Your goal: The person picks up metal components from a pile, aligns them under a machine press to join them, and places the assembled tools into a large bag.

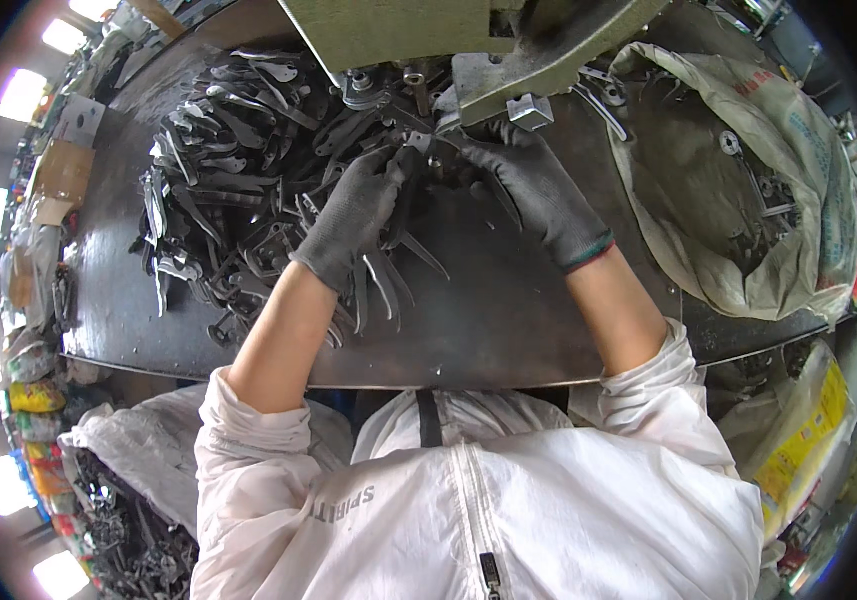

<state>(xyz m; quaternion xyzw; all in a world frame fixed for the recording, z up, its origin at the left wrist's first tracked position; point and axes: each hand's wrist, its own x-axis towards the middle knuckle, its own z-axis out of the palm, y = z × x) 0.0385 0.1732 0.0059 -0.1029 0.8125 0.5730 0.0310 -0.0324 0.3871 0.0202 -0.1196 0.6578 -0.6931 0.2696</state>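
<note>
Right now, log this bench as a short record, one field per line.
Left hand: dark grey glove, fingers at a small metal part under the machine; exact grip unclear
Right hand: dark grey glove with coloured cuff edge, fingers by the machine's lower block; grip hidden
Pile: many loose, curved metal pieces, mostly left of the left hand
Sack: pale, open, right of the right hand, metal parts inside
Table: dark surface under pile and sack

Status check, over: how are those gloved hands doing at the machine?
Left hand and right hand: close together at the machine. Small metal piece: at left fingertips, grip unclear. In the way: pile of metal parts crowding the left hand.
</note>
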